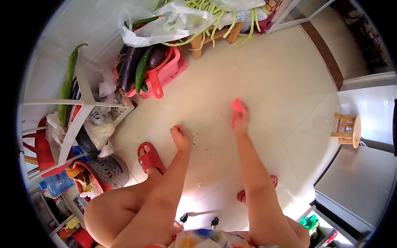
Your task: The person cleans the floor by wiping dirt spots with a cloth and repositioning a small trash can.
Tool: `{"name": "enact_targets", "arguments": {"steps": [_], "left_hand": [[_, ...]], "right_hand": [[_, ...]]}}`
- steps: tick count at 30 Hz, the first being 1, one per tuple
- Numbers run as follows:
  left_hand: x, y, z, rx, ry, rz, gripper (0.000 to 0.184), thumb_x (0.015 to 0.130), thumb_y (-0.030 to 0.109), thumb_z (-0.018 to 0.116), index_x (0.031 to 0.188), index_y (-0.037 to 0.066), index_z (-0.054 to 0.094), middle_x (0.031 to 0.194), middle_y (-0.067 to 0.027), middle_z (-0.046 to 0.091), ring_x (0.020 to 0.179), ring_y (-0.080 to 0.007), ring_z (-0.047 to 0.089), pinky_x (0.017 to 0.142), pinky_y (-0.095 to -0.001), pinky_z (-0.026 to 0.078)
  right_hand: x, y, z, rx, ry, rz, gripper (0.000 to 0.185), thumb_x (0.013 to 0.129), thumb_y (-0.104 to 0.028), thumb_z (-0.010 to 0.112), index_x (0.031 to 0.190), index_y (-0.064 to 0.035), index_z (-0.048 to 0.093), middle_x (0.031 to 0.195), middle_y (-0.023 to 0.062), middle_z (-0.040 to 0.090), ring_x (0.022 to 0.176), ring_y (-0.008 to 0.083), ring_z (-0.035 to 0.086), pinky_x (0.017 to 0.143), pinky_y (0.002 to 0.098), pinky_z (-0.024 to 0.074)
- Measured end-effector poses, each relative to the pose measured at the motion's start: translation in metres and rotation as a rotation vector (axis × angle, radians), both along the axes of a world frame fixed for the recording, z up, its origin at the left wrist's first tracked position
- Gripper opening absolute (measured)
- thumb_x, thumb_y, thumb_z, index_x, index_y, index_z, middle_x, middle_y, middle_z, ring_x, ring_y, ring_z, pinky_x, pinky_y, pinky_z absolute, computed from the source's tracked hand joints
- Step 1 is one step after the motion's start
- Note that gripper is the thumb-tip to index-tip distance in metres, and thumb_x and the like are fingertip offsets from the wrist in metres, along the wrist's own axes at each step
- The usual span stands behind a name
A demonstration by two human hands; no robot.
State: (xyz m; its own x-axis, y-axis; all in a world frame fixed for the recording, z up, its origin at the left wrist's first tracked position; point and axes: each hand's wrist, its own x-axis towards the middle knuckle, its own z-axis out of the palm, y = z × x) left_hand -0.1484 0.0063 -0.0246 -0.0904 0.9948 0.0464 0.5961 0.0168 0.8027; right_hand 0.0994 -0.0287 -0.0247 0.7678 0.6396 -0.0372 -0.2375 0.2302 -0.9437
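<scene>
My right hand [241, 120] is closed around a small bright pinkish-red object [237, 105] and hangs over the tiled floor [264, 82]. Glare and blur keep me from telling what kind of object it is. To the left, my left hand [180, 137] has its fingers curled in; whether anything is inside them is hidden. Small dark scraps [195, 141] lie on the floor between the two hands. Below the left hand is my foot in a red slipper [151, 158].
At upper left, a pink basket [178, 68] holds eggplants [133, 66] and cucumbers. Long beans [202, 6] hang from a wooden stool [197, 46]. A white shelf [84, 89] and a bin [93, 175] stand left. A small stool [351, 130] is at right.
</scene>
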Motion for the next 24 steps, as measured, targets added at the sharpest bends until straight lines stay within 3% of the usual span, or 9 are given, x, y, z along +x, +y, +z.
{"name": "enact_targets", "arguments": {"steps": [3, 5, 8, 10, 14, 17, 21, 23, 24], "left_hand": [[-0.009, -0.004, 0.013, -0.08, -0.029, 0.035, 0.022, 0.075, -0.013, 0.042, 0.092, -0.001, 0.051, 0.091, -0.0122, 0.047, 0.078, -0.0236, 0.048, 0.073, -0.0322, 0.043], [-0.019, -0.002, 0.003, -0.063, 0.0, 0.046, 0.022, 0.076, -0.013, 0.041, 0.092, -0.001, 0.051, 0.091, -0.0127, 0.047, 0.078, -0.0241, 0.048, 0.073, -0.0326, 0.043], [-0.023, 0.001, -0.01, -0.034, 0.019, 0.058, 0.017, 0.078, -0.009, 0.045, 0.092, 0.0, 0.051, 0.09, -0.0113, 0.047, 0.079, -0.0221, 0.047, 0.073, -0.0318, 0.042], [-0.021, 0.002, -0.01, -0.013, 0.018, 0.053, 0.015, 0.079, -0.007, 0.047, 0.091, 0.0, 0.051, 0.09, -0.0104, 0.047, 0.079, -0.0211, 0.047, 0.073, -0.0313, 0.041], [-0.011, 0.01, 0.004, 0.028, 0.019, 0.055, 0.017, 0.079, -0.01, 0.044, 0.092, -0.001, 0.051, 0.091, -0.0129, 0.048, 0.08, -0.0246, 0.049, 0.072, -0.0333, 0.043], [-0.007, 0.015, -0.002, 0.045, 0.017, 0.076, 0.02, 0.078, -0.012, 0.043, 0.092, -0.002, 0.051, 0.091, -0.0139, 0.048, 0.08, -0.026, 0.05, 0.072, -0.0339, 0.043], [-0.007, 0.02, -0.007, 0.008, 0.007, 0.091, 0.021, 0.076, -0.013, 0.042, 0.092, -0.002, 0.051, 0.091, -0.0132, 0.048, 0.079, -0.025, 0.049, 0.071, -0.0332, 0.043], [-0.007, 0.025, -0.004, -0.002, -0.011, 0.094, 0.022, 0.076, -0.013, 0.042, 0.092, -0.002, 0.05, 0.091, -0.0126, 0.048, 0.079, -0.0244, 0.049, 0.071, -0.0328, 0.043], [-0.008, 0.028, -0.003, -0.007, -0.018, 0.095, 0.022, 0.076, -0.013, 0.042, 0.092, -0.002, 0.05, 0.091, -0.0122, 0.048, 0.079, -0.0241, 0.048, 0.072, -0.0326, 0.043]], "right_hand": [[0.046, 0.012, -0.023, -0.426, -0.431, -0.071, 0.04, 0.081, 0.0, 0.052, 0.119, -0.0081, 0.055, 0.119, 0.0126, 0.053, 0.108, 0.0265, 0.052, 0.096, 0.0382, 0.0404], [0.041, 0.019, -0.022, -0.669, -0.985, -0.066, 0.046, 0.076, 0.006, 0.053, 0.118, -0.0121, 0.057, 0.116, 0.0138, 0.053, 0.104, 0.0287, 0.052, 0.094, 0.0402, 0.0412], [-0.021, 0.033, -0.018, -0.658, -1.111, 0.045, 0.048, 0.072, 0.007, 0.054, 0.115, -0.012, 0.058, 0.116, 0.0146, 0.052, 0.101, 0.0303, 0.052, 0.093, 0.0427, 0.0411], [-0.071, 0.035, -0.005, -0.56, -1.152, 0.184, 0.052, 0.069, 0.008, 0.052, 0.115, -0.0154, 0.06, 0.12, 0.0053, 0.052, 0.105, 0.0274, 0.05, 0.091, 0.0383, 0.0416], [-0.129, 0.027, -0.016, -0.467, -1.051, 0.587, 0.047, 0.071, 0.004, 0.052, 0.111, -0.0164, 0.063, 0.123, -0.0009, 0.051, 0.107, 0.029, 0.049, 0.092, 0.0403, 0.0418], [-0.117, 0.032, -0.003, -0.221, -0.795, 0.858, 0.037, 0.077, -0.002, 0.053, 0.112, -0.011, 0.062, 0.12, 0.0026, 0.054, 0.11, 0.0258, 0.049, 0.091, 0.0393, 0.0441], [-0.057, 0.046, -0.004, -0.017, 0.134, 0.521, 0.034, 0.082, -0.01, 0.06, 0.114, -0.0004, 0.057, 0.113, 0.0081, 0.057, 0.112, 0.0211, 0.05, 0.091, 0.0367, 0.0453], [0.0, 0.055, -0.036, -0.019, 0.032, 0.208, 0.038, 0.081, -0.008, 0.06, 0.118, -0.0007, 0.054, 0.118, 0.0092, 0.053, 0.112, 0.0214, 0.049, 0.091, 0.0356, 0.0452], [0.015, 0.055, -0.038, -0.141, -0.189, 0.126, 0.04, 0.08, -0.005, 0.059, 0.12, -0.0036, 0.054, 0.121, 0.0094, 0.051, 0.111, 0.0221, 0.049, 0.091, 0.0353, 0.0452]]}}
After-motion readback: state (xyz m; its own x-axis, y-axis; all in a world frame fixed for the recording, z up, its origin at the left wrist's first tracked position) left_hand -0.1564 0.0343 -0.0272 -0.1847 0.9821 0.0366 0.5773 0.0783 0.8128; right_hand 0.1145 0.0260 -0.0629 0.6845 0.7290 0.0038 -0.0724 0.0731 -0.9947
